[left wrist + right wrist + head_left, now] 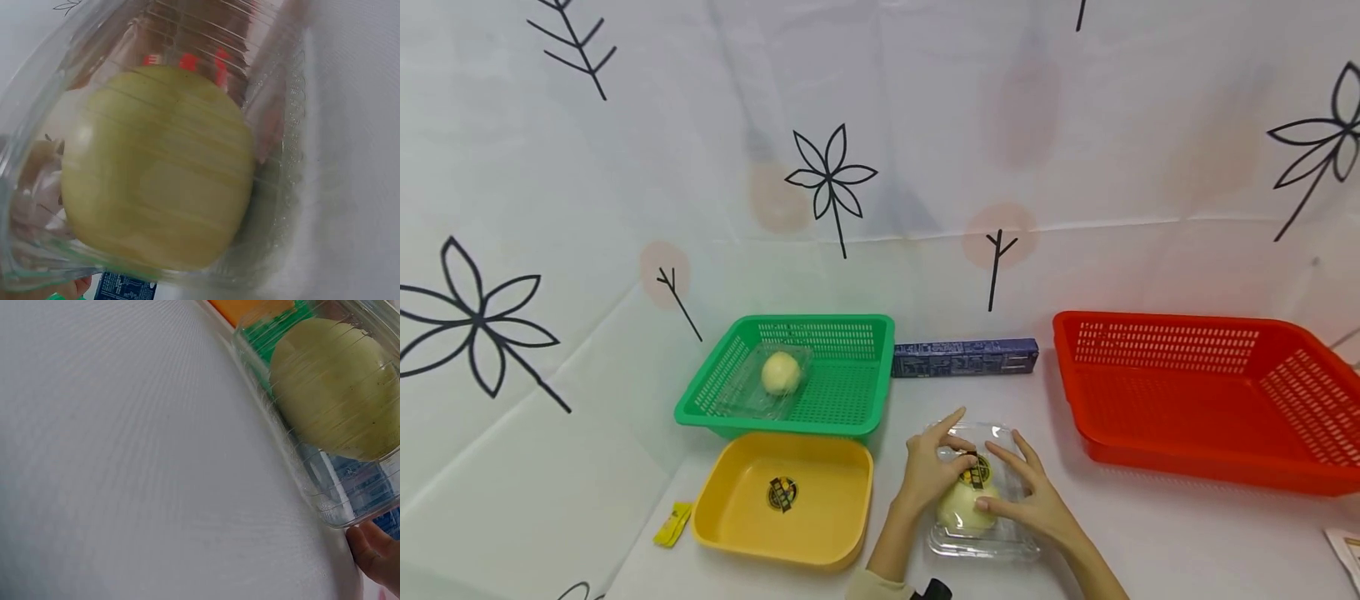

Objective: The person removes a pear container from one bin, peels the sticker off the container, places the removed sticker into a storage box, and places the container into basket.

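Observation:
A clear plastic clamshell box (pixel 985 546) with a pale yellow-green round fruit (pixel 962 510) inside is between both hands. On its lid lies a round black-and-yellow sticker (pixel 976 471) crossed by a dark band. My left hand (pixel 931 468) touches the sticker's upper left with bent fingers, the index pointing away. From the other side my right hand (pixel 1033 498) spreads over the lid, index by the sticker and thumb above the fruit. Through the ribbed plastic, the fruit (pixel 156 169) fills the left wrist view. The right wrist view shows fingertips (pixel 369 547) at a box corner.
A green basket (pixel 842 429) at back left contains another clear box with a pale fruit (pixel 781 373). In front sits a yellow tray (pixel 737 508) bearing a similar sticker, a yellow packet (pixel 673 524) beside it. A long blue box (pixel 966 358) and red basket (pixel 1165 458) stand behind and right.

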`<state>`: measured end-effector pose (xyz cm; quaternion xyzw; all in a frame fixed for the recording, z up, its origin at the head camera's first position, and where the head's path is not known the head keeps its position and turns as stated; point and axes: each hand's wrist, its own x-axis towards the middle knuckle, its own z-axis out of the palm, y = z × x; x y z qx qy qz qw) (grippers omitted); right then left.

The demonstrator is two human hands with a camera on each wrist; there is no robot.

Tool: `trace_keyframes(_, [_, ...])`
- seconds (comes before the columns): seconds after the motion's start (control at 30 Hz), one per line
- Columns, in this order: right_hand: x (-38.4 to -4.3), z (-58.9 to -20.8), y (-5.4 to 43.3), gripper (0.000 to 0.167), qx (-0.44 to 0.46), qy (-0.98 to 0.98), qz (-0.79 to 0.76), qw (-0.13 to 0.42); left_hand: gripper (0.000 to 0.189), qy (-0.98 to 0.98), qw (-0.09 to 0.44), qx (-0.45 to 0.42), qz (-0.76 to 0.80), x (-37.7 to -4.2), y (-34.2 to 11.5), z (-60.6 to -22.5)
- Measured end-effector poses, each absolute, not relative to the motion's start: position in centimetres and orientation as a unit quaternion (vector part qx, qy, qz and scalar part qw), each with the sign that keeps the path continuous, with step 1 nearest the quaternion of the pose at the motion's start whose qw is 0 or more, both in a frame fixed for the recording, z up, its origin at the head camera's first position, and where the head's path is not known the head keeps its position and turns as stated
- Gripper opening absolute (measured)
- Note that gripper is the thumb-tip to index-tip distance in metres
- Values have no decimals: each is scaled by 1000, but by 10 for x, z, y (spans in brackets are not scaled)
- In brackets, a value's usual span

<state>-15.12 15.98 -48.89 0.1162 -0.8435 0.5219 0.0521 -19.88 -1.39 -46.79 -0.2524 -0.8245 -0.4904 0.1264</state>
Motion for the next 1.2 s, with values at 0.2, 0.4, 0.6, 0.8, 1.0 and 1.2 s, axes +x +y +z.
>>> trace_keyframes(0.2, [-152, -492, 160, 73, 128, -837, 529, 60, 23, -866, 150, -252, -405, -197, -11, -467])
trace_keyframes(0.4, [-151, -492, 160, 74, 118, -841, 524, 58, 10, -803, 137, -229, -533, -198, -9, -472])
trace_keyframes(0.6, [-151, -489, 159, 75, 113, -845, 519, 55, 14, -748, 96, -184, -630, -193, -10, -464])
trace_keyframes(0.8, [-152, -489, 158, 76, 106, -846, 521, 45, 21, -710, 52, -156, -685, -184, -14, -449])
trace_keyframes(1.0, [-151, -489, 158, 76, 107, -845, 522, 44, 32, -683, 32, -138, -716, -198, -14, -475])
trace_keyframes(1.2, [-152, -488, 158, 76, 105, -847, 521, 39, 39, -675, 34, -155, -720, -201, -17, -478])
